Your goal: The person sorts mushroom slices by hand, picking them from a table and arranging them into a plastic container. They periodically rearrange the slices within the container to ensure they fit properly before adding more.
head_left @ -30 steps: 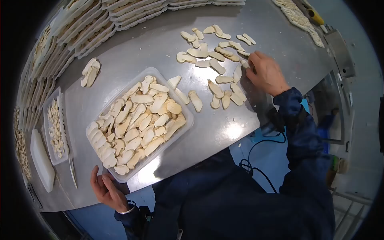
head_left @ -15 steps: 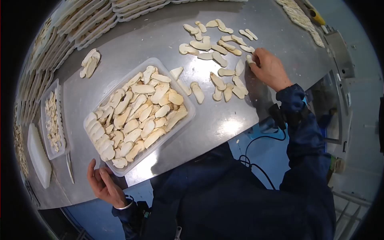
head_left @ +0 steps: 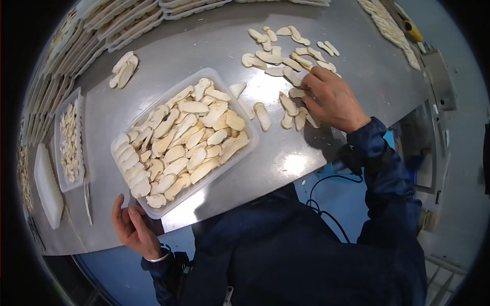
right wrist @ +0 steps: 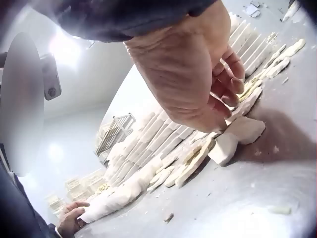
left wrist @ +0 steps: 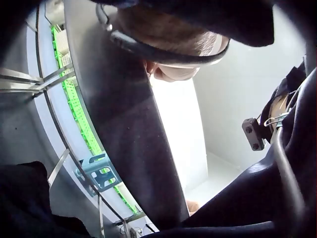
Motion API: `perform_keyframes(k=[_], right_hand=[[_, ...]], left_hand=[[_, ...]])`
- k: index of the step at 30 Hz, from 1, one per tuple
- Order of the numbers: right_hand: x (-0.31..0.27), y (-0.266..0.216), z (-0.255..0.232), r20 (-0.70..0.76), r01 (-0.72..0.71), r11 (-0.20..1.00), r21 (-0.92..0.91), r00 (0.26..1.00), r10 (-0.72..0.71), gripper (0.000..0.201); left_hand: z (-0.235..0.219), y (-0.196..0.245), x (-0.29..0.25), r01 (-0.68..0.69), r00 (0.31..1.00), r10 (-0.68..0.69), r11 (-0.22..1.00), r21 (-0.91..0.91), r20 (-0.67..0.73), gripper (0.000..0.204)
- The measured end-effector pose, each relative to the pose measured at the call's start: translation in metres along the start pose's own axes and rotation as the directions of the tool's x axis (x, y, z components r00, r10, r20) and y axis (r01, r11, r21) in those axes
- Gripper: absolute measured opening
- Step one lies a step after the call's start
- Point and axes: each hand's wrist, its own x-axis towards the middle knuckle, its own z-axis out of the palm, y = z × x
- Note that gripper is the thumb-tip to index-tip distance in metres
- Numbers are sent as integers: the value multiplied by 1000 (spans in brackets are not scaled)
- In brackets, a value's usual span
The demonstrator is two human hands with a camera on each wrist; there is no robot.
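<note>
Steel tabletop (head_left: 326, 153) carries one clear tray (head_left: 244, 155) packed with pale mushroom slices, too many and too overlapped to count. Tray is nearer your right hand than a second ago, with its far corner now close to the loose slices (head_left: 286, 61); the view also shifted, so I can't tell how much is real travel. Your right hand (head_left: 329, 97) has come in from the far edge of the scatter onto its middle, fingers curled down on the slices at roughly the centre of the pile. Right wrist view shows fingertips (right wrist: 233, 89) bent over a couple of thick slices (right wrist: 237, 136), touching them, but I can't tell if one is actually pinched. I read that as you moving on to the next pick. Loose scatter: roughly twenty-five slices visible, some hidden under the hand. One separate small heap (head_left: 124, 69) of about four slices sits far left of the tray. Your left hand (head_left: 133, 229) rests at the tray's near corner, fingers relaxed, holding nothing, same as before. One smaller tray (head_left: 57, 153) sits at the left edge.
</note>
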Motion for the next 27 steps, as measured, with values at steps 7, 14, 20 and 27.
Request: perform_keyframes(k=[7, 14, 20, 27], right_hand=[[1, 4, 8, -47, 37, 997, -64, 998, -40, 14], [18, -80, -9, -186, 157, 985, 68, 972, -142, 16], [43, -183, 15, -208, 512, 839, 186, 855, -476, 20], [59, -237, 46, -179, 642, 732, 229, 767, -617, 19]], left_hand=[[1, -1, 0, -25, 1000, 25, 998, 62, 2, 33], [0, 12, 3, 4, 1000, -6, 998, 68, 27, 32], [-1, 7, 2, -8, 1000, 8, 1000, 25, -6, 32], [-4, 2, 1, -59, 998, 58, 998, 26, 27, 32]])
